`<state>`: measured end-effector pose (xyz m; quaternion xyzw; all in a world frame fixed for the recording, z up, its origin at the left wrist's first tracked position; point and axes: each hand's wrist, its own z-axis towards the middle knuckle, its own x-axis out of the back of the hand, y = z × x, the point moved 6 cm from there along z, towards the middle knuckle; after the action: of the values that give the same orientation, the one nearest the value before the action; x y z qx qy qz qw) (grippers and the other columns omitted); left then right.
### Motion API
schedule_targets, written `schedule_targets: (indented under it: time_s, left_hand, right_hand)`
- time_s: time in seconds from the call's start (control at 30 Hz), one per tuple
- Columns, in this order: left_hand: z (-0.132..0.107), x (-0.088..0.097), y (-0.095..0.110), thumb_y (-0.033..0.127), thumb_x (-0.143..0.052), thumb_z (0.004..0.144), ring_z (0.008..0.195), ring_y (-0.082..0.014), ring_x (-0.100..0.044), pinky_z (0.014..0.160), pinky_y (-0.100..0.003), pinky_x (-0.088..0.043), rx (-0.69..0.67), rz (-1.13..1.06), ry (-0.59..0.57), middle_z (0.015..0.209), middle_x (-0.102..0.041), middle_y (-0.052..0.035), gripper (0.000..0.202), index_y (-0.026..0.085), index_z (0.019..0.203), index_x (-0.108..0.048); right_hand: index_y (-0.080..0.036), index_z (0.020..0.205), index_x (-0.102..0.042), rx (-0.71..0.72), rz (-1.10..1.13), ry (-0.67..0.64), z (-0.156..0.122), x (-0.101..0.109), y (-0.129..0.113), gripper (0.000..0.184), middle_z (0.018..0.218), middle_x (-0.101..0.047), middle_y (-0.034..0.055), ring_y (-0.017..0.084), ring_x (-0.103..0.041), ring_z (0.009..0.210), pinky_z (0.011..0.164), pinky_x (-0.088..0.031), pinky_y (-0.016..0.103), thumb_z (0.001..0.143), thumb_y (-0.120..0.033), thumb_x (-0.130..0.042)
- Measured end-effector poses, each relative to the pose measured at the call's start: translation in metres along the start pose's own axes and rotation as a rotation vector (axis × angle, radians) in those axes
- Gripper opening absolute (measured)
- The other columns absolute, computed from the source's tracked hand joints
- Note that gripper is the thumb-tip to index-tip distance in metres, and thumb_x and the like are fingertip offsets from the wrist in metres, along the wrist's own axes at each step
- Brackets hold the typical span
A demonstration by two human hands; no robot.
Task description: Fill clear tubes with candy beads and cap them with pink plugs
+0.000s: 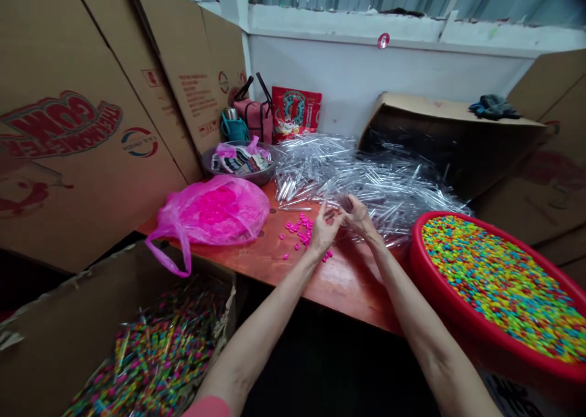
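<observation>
My left hand point(325, 231) and my right hand point(358, 217) meet above the orange-red table point(274, 264), their fingertips pinched together. What they hold is too small and blurred to make out; a faint, see-through shape shows by the right fingers. Beside and beneath my left hand lie loose pink candies point(300, 224), scattered on the tabletop. Just beyond both hands spreads a heap of clear plastic tubes point(375, 179). A pink plastic bag point(215, 212), bulging with bright pink contents, rests to the left.
A red tub point(417, 246) of multicoloured candies stands at right. Below left, an open carton point(41, 337) contains filled candy tubes point(155, 350). Behind are a metal bowl point(263, 176), pink bag point(256, 118) and red pouch point(296, 113). Tall cardboard boxes point(68, 57) flank the table.
</observation>
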<state>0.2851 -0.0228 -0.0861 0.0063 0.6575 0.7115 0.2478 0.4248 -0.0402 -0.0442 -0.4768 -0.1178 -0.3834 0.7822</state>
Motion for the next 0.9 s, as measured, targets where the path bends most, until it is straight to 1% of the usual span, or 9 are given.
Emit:
schedule_targets:
  time_s: [0.13, 0.23, 0.37, 0.47, 0.53, 0.63, 0.7, 0.8, 0.9]
  left_hand:
    - [0.005, -0.030, 0.014, 0.045, -0.090, 0.073, 0.140, -0.0298, -0.051, 0.113, -0.039, -0.045, -0.078, -0.022, -0.075, 0.154, -0.050, -0.0170, 0.099, 0.024, 0.156, -0.040]
    - [0.011, -0.042, 0.031, 0.051, -0.080, 0.083, 0.135, -0.0253, -0.055, 0.107, -0.033, -0.049, -0.143, -0.099, -0.115, 0.151, -0.054, -0.0143, 0.080, 0.025, 0.151, -0.047]
    - [0.020, -0.042, 0.051, 0.044, -0.075, 0.087, 0.093, -0.0159, -0.067, 0.082, -0.025, -0.054, -0.185, 0.020, -0.096, 0.108, -0.073, -0.0081, 0.039, 0.019, 0.117, -0.073]
    - [0.021, -0.038, 0.060, 0.037, -0.077, 0.084, 0.064, -0.0092, -0.058, 0.060, -0.019, -0.047, -0.178, 0.118, -0.162, 0.073, -0.064, 0.0007, 0.025, 0.017, 0.100, -0.075]
    - [0.018, -0.028, 0.065, 0.038, -0.076, 0.085, 0.053, -0.0071, -0.051, 0.051, -0.018, -0.041, -0.178, 0.109, -0.151, 0.063, -0.057, 0.0043, 0.026, 0.017, 0.100, -0.073]
    - [0.010, -0.013, 0.072, 0.046, -0.076, 0.084, 0.045, -0.0068, -0.050, 0.047, -0.019, -0.042, -0.168, 0.024, -0.082, 0.064, -0.061, 0.0049, 0.036, 0.018, 0.105, -0.068]
    - [0.003, -0.009, 0.074, 0.049, -0.078, 0.082, 0.054, -0.0098, -0.062, 0.056, -0.022, -0.051, -0.154, -0.043, -0.089, 0.076, -0.070, 0.0007, 0.042, 0.018, 0.108, -0.065]
    - [-0.005, -0.015, 0.068, 0.055, -0.075, 0.084, 0.077, -0.0164, -0.074, 0.073, -0.028, -0.057, -0.126, -0.115, -0.172, 0.099, -0.076, -0.0080, 0.046, 0.017, 0.109, -0.065]
    - [-0.010, -0.022, 0.053, 0.062, -0.069, 0.087, 0.074, -0.0172, -0.075, 0.069, -0.028, -0.058, -0.048, -0.158, -0.199, 0.092, -0.075, -0.0077, 0.049, 0.016, 0.103, -0.064]
  right_hand:
    - [-0.022, 0.084, -0.053, 0.015, 0.099, 0.078, -0.020, 0.011, -0.011, 0.018, 0.081, -0.059, 0.0011, 0.017, -0.050, 0.071, 0.067, -0.041, 0.030, 0.087, -0.037, -0.061]
    - [-0.023, 0.081, -0.052, -0.014, 0.153, 0.117, -0.032, 0.016, -0.010, 0.024, 0.078, -0.058, 0.0005, 0.018, -0.051, 0.070, 0.066, -0.043, 0.031, 0.087, -0.041, -0.066]
    - [-0.023, 0.090, -0.061, -0.048, 0.261, 0.092, -0.039, 0.020, -0.005, 0.027, 0.085, -0.064, 0.0032, 0.022, -0.059, 0.082, 0.077, -0.051, 0.035, 0.086, -0.047, -0.071]
    - [-0.023, 0.097, -0.065, -0.041, 0.329, 0.076, -0.041, 0.024, -0.005, 0.030, 0.088, -0.066, 0.0040, 0.022, -0.062, 0.085, 0.080, -0.053, 0.037, 0.086, -0.050, -0.072]
    - [-0.023, 0.099, -0.066, -0.044, 0.375, 0.079, -0.041, 0.029, -0.005, 0.031, 0.090, -0.067, 0.0039, 0.021, -0.062, 0.083, 0.081, -0.053, 0.037, 0.085, -0.050, -0.072]
    - [-0.022, 0.096, -0.067, -0.092, 0.435, 0.139, -0.040, 0.039, 0.000, 0.032, 0.090, -0.068, 0.0037, 0.020, -0.063, 0.083, 0.081, -0.053, 0.035, 0.084, -0.050, -0.075]
    - [-0.022, 0.093, -0.068, -0.145, 0.471, 0.183, -0.039, 0.045, 0.006, 0.032, 0.088, -0.068, 0.0029, 0.019, -0.063, 0.081, 0.079, -0.053, 0.034, 0.081, -0.050, -0.077]
    - [-0.022, 0.089, -0.069, -0.196, 0.520, 0.217, -0.037, 0.048, 0.012, 0.033, 0.085, -0.068, 0.0016, 0.017, -0.062, 0.077, 0.076, -0.053, 0.032, 0.077, -0.049, -0.081]
    - [-0.022, 0.087, -0.068, -0.225, 0.561, 0.213, -0.037, 0.049, 0.011, 0.032, 0.082, -0.067, 0.0004, 0.016, -0.061, 0.073, 0.072, -0.053, 0.031, 0.074, -0.048, -0.083]
